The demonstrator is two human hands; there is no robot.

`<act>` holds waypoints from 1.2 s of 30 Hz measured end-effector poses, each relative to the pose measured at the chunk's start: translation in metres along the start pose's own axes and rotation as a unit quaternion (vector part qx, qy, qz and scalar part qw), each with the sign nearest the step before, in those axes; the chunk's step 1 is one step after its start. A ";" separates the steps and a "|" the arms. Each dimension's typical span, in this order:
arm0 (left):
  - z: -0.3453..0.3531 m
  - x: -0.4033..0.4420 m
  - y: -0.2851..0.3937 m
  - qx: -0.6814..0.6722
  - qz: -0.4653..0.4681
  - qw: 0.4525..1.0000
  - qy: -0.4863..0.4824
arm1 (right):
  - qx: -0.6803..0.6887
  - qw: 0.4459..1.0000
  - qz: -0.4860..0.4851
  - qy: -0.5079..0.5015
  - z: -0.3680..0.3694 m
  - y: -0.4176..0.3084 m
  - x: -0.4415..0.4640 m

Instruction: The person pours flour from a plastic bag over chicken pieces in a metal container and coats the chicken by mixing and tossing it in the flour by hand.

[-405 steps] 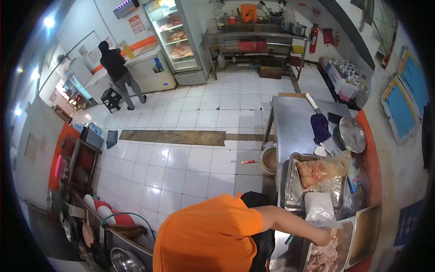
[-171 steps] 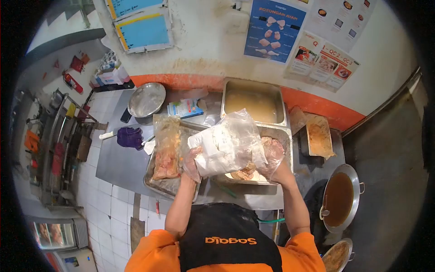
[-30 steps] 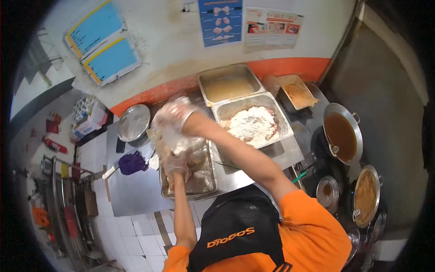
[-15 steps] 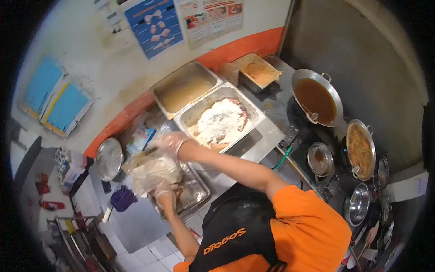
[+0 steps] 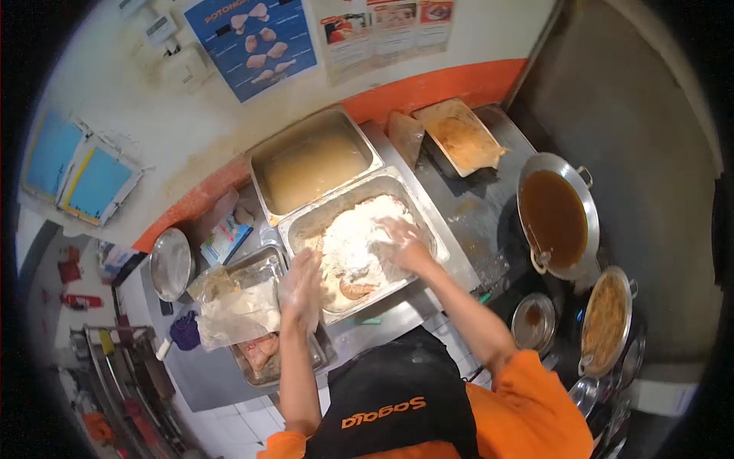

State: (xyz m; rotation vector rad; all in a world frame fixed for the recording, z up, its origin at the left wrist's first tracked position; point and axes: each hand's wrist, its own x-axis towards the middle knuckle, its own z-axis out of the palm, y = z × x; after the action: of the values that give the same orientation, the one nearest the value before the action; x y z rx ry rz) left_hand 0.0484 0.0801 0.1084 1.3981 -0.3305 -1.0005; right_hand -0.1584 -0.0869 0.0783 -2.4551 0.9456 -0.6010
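Note:
My right hand (image 5: 401, 243), in a clear plastic glove, rests on the white flour (image 5: 358, 236) with its fingers spread. The flour is heaped over pieces of meat in a steel pan (image 5: 430, 229). My left hand (image 5: 300, 287), also gloved, is held upright by that pan's left side, its fingers stretched out and holding nothing. Left of it, a plastic bag (image 5: 241, 312) with flour on it lies across a second steel tray (image 5: 264, 260). A raw piece of meat (image 5: 260, 350) shows below the bag.
A pan of cloudy liquid (image 5: 313, 172) stands behind the flour pan. To the right are a crumb-lined tray (image 5: 459, 134), a wok of brown oil (image 5: 552, 218) and another wok of fried food (image 5: 604, 317). A round metal bowl (image 5: 171, 264) and a purple cloth (image 5: 184, 330) lie at left.
Both hands have let go of the plastic bag. My right hand has moved right into the flour, and my left hand has come up beside the pan. The view has shifted.

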 end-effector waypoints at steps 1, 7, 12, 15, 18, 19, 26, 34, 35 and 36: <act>0.006 0.029 -0.018 0.021 -0.039 0.999 0.028 | 0.108 0.988 0.110 -0.013 -0.012 -0.008 -0.003; 0.049 0.139 -0.092 0.132 -0.149 0.980 0.015 | 0.554 0.675 0.486 -0.047 0.006 -0.016 0.007; 0.058 0.123 -0.071 0.311 -0.214 0.926 -0.011 | 0.288 0.901 0.303 -0.115 0.044 -0.020 0.032; 0.029 0.091 -0.058 0.233 -0.114 0.965 -0.020 | 0.223 0.925 0.273 -0.141 0.038 -0.034 0.019; -0.018 0.076 -0.048 0.076 -0.190 0.978 -0.030 | 0.203 0.921 0.307 -0.126 0.015 -0.049 0.016; -0.011 0.062 -0.021 0.016 -0.219 0.976 0.012 | 0.241 0.906 0.324 -0.129 -0.003 -0.049 0.020; 0.035 0.071 -0.040 -0.001 -0.198 0.980 0.034 | 0.509 0.653 0.560 -0.039 0.080 0.006 0.018; 0.037 0.075 -0.046 -0.075 -0.257 0.961 -0.064 | 0.308 0.846 0.357 -0.248 0.019 -0.037 0.040; 0.027 0.073 -0.045 -0.091 -0.224 0.966 -0.090 | 0.275 0.882 0.297 -0.242 0.001 -0.046 0.034; 0.016 0.066 -0.045 -0.106 -0.189 0.970 -0.110 | 0.345 0.863 0.303 -0.208 -0.014 -0.048 0.031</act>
State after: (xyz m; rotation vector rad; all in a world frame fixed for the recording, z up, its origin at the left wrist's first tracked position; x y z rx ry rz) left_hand 0.0570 0.0267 0.0479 1.1799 -0.1131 -1.4672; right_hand -0.1203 -0.0801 0.1234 -1.4451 1.0146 -0.1240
